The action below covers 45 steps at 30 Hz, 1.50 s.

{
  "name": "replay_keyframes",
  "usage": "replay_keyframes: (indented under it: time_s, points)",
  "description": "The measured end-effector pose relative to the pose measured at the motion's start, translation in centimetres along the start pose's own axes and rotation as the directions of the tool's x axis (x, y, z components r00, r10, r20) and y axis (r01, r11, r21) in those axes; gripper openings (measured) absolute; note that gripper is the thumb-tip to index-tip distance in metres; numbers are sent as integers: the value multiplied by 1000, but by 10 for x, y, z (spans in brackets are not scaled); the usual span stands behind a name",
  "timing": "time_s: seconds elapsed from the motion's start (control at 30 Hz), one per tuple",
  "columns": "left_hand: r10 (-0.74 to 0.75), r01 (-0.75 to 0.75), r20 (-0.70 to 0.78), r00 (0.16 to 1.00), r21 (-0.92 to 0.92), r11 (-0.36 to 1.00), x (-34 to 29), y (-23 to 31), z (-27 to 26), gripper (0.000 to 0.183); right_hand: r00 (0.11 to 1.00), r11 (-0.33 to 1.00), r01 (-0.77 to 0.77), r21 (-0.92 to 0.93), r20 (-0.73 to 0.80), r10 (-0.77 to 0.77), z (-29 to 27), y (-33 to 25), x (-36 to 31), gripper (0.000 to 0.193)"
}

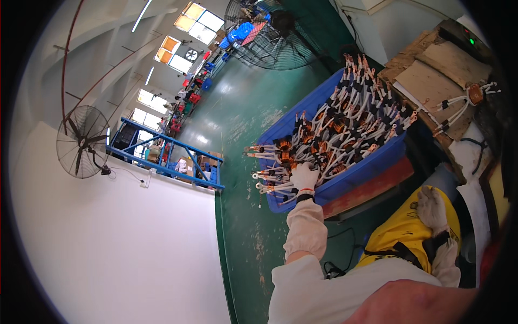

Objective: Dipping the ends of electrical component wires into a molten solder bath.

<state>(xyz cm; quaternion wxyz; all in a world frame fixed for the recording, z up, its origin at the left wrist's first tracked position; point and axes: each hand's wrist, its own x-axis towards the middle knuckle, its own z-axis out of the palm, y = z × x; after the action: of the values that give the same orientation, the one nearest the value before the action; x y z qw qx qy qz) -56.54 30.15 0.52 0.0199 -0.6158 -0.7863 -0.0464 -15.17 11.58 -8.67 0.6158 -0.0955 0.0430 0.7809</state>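
My left hand (305, 177), in a white glove, reaches into a blue plastic bin (356, 168) at its near left end. Its fingers are curled down over a copper coil with white leads, whose lug ends (265, 187) stick out past the bin's rim; the fingertips are partly hidden. The bin is heaped with several such copper coils (339, 125), with black wrapping and bare copper ends. My right hand (431, 209), also gloved, lies on the yellow cloth (394, 229) over my lap, fingers stretched out, holding nothing.
On a worn bench (426, 75) at the right, one more copper coil (475, 94) lies on cardboard. A red support (367, 186) is under the bin. A large floor fan (280, 32) stands beyond it. A white wall (124, 237) and a blue metal frame (167, 154) are at the left.
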Motion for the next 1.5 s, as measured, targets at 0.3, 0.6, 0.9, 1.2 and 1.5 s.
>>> replay_keyframes:
  time_s: [0.3, 0.6, 0.9, 1.2, 1.5]
  points:
    - [87, -88, -130, 988, -5, 996, -5, -1, -1, 53, 995, 996, 24, -87, 102, -15, -10, -3, 0, 23]
    - [84, -75, -89, 992, 107, 991, 6, -5, 24, 43, 942, 989, -143, 35, 311, 125, -22, -13, -2, 29]
    - [142, -136, -76, 987, 71, 988, 3, -7, 17, 58, 976, 982, -180, 57, 133, 171, -20, -13, -3, 28]
    - [149, -141, -161, 976, 63, 988, -2, 9, 27, 47, 958, 965, -228, 129, 207, 198, -20, -15, -6, 29]
    - [220, -201, -240, 945, 100, 974, -5, 44, 14, 41, 950, 970, -189, 150, 278, 142, -27, -12, -5, 32]
